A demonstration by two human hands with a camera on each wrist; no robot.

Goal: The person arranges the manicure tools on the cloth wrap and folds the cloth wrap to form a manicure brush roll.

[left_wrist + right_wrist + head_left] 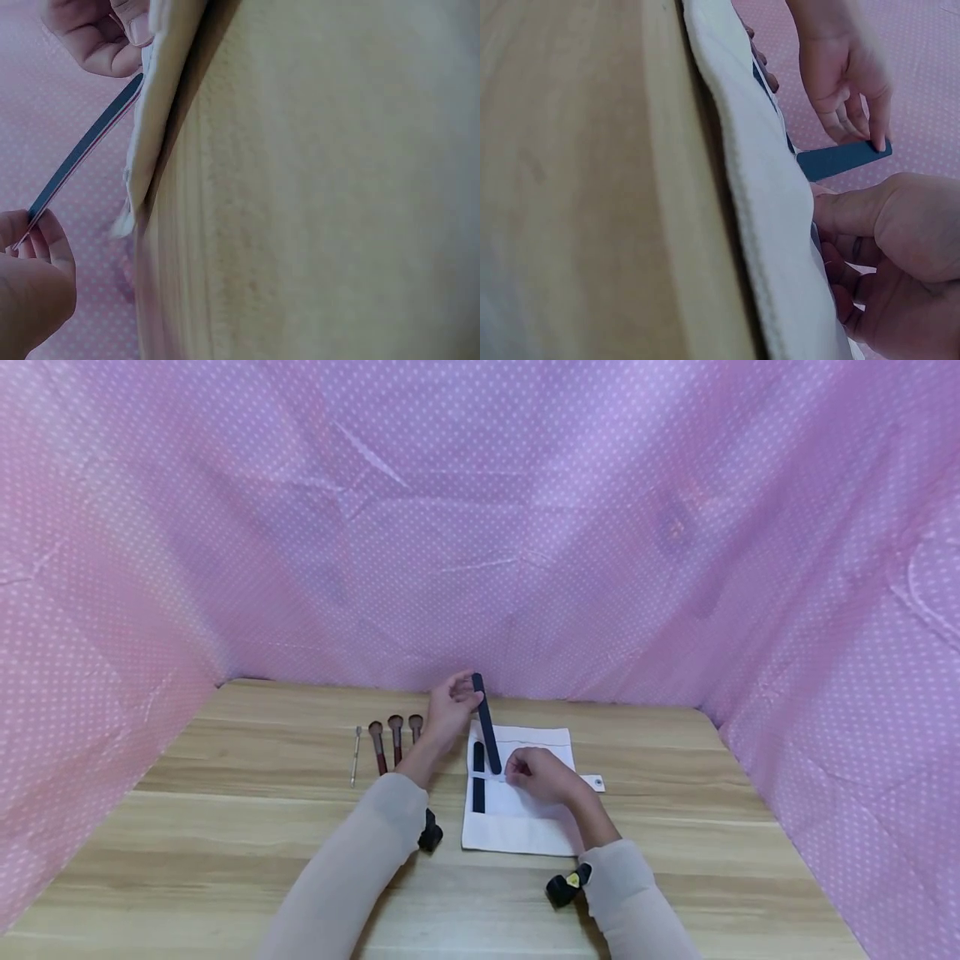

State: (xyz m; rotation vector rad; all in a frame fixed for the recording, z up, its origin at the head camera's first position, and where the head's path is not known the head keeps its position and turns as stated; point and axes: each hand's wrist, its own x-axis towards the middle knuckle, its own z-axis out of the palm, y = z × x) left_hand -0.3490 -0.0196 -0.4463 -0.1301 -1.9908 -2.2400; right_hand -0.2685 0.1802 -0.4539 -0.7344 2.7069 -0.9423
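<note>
Fingers, left hand (448, 714): thumb and fingers pinch a dark flat stick (488, 731) close to its upper end. Stick slants down from that grip, its lower end over a white pouch (525, 835) and just beside the right fingertips; contact between tip and cloth cannot be told. (Left wrist view: pale edge with a thin reddish line along it.)

Fingers, right hand (542, 774): bent inward, thumb near the fingertips, at the pouch's middle. Whether they pinch the cloth, cannot tell.

Second dark strip (478, 795): lies on the pouch, left of the right fingers and below the left ones; a narrow white band crosses it, lower end at the folded bottom flap. Snap tab (594, 783) projects from the pouch edge, right of the right fingers.

Left of the left fingers, on the wooden table (675, 768): three brushes (396, 727), the nearest partly covered by the arm, then a slender pale tool (356, 756), farthest out.
</note>
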